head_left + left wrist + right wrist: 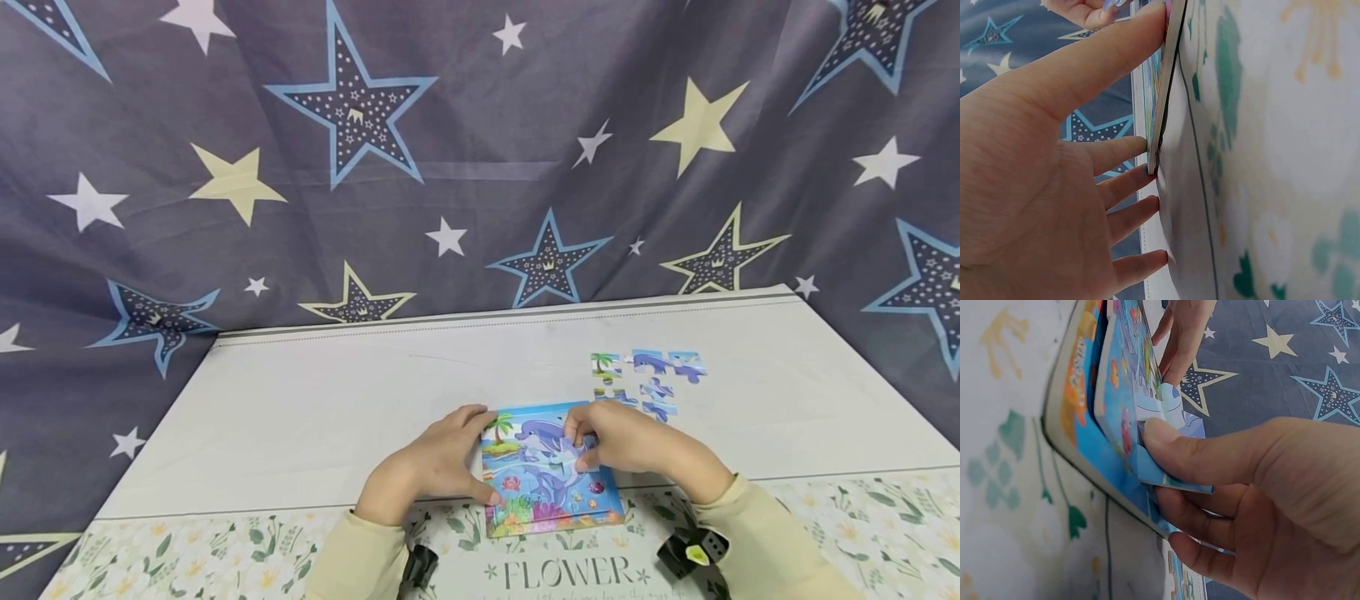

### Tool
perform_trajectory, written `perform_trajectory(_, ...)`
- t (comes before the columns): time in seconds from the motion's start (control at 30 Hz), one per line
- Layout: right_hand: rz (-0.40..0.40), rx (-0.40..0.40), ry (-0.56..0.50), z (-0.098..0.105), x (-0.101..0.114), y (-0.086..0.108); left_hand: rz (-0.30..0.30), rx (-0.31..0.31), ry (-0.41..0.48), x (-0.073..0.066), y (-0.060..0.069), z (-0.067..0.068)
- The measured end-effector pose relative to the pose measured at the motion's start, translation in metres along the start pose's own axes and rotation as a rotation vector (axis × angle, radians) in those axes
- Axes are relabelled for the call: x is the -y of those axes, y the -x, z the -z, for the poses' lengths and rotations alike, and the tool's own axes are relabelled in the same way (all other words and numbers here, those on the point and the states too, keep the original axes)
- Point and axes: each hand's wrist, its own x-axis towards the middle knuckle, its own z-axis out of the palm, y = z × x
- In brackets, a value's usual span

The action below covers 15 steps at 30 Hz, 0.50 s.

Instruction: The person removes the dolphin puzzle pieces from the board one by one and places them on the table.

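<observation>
A dolphin jigsaw puzzle (528,500) with a blue and coral border lies near the front of the white surface. My right hand (626,437) is over its upper right part, pinching a puzzle piece (1160,475) between thumb and fingers; in the right wrist view the piece is tilted up from the picture. At the puzzle's left side is my left hand (438,458). Its thumb rests along the lower left edge and its extended fingers touch the side and the surface, as the left wrist view shows.
Several loose puzzle pieces (651,361) lie behind and right of the puzzle, some partly hidden by my right hand. A floral cloth (247,546) with the word FLOWER covers the front edge. Behind the table hangs a dark curtain (465,125) with stars.
</observation>
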Motion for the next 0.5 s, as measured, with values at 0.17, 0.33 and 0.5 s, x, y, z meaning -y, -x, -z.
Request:
perform_trajectory(0.17, -0.022, -0.021, -0.004, 0.0005, 0.0010, 0.0008, 0.002, -0.004, -0.002, -0.0005, -0.0002, -0.0003)
perform_trajectory(0.33, -0.040, -0.032, 0.017, 0.0019, 0.0007, 0.0006, 0.000, -0.006, 0.004, -0.0014, -0.0002, 0.0000)
perform_trajectory(0.5, -0.042, -0.018, 0.032, 0.0052, 0.0002, 0.0008, 0.002, -0.005, 0.003, -0.0016, -0.0005, 0.0001)
